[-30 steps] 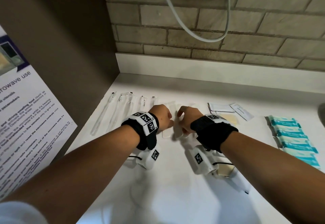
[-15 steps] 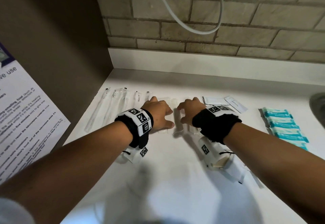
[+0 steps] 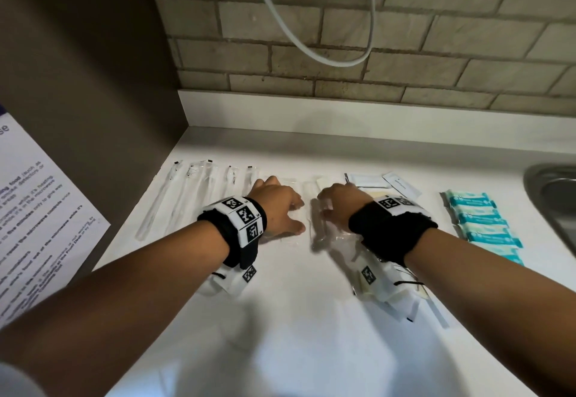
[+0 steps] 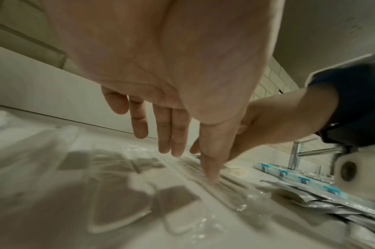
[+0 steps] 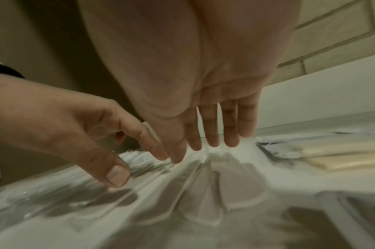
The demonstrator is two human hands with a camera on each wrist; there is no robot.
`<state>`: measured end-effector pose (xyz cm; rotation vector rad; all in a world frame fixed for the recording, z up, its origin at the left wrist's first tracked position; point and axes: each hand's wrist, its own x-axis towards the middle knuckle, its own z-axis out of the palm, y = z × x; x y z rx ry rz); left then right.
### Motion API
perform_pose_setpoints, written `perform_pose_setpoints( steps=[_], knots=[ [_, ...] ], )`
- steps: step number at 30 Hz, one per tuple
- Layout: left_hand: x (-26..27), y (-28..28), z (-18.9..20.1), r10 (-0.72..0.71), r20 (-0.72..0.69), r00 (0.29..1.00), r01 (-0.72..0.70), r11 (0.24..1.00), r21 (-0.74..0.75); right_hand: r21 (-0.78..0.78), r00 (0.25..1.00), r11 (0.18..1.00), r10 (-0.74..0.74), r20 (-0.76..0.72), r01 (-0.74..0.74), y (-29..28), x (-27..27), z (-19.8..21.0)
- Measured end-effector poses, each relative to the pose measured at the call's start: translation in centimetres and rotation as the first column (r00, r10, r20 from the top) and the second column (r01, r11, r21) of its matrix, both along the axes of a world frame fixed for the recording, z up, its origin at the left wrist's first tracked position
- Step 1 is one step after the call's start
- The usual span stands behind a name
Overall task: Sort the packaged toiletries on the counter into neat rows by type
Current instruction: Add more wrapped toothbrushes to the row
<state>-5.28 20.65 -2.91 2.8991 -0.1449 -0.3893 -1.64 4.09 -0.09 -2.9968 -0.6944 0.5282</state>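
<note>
Both of your hands have flattened since a second ago, when their fingers were curled together over one clear packet. Your left hand (image 3: 278, 206) now lies with fingers straight and slightly spread; its thumb tip (image 4: 211, 175) presses the film of a clear packet (image 3: 291, 209), while the other fingers hover just above it, gripping nothing. Your right hand (image 3: 338, 206) is likewise extended, fingers (image 5: 212, 134) straight and close together, tips just over a second clear packet (image 3: 318, 216) and holding nothing; whether they touch the film you cannot tell.

These packets are transparent, glossy sleeves with a pale flat item inside, its kind too blurred to tell. They lie on the white counter (image 3: 280, 334) directly under and between your fingertips, side by side.

To the outer side of your left fingers runs a row of long clear-wrapped sticks (image 3: 190, 197), parallel to one another, reaching toward the dark side panel (image 3: 93, 85). To the outer side of your right fingers lie flat white sachets (image 3: 383, 183) and cream-coloured packets (image 5: 342, 156); further out, a stacked row of teal packets (image 3: 480, 222) sits near the sink rim (image 3: 539, 197). Beyond your fingertips, a bare strip of counter runs to the white upstand (image 3: 343, 110); on your wrist side, the counter is broad and open.
</note>
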Motion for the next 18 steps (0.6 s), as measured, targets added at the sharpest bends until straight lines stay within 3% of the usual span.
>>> perform_pose_setpoints(
  steps=[2, 6, 12, 18],
  knots=[
    [0.3, -1.5, 0.6, -0.042, 0.04, 0.998, 0.044, 0.998, -0.036, 0.044, 0.994, 0.995, -0.091, 0.063, 0.088, -0.4, 0.7, 0.2],
    [0.6, -4.0, 0.3, -0.097, -0.004, 0.995, 0.097, 0.994, -0.056, -0.038, 0.984, 0.984, -0.175, -0.024, 0.174, -0.8, 1.7, -0.6],
    [1.1, -5.3, -0.9, -0.062, -0.022, 0.998, 0.06, 0.994, -0.086, -0.095, 0.96, 0.969, -0.239, -0.145, 0.227, -2.7, 2.2, -0.2],
    [1.1, -5.7, -1.3, -0.034, 0.017, 0.999, 0.035, 0.994, -0.102, -0.04, 0.967, 0.969, -0.247, -0.066, 0.244, -4.5, 2.6, -0.5]
  ],
)
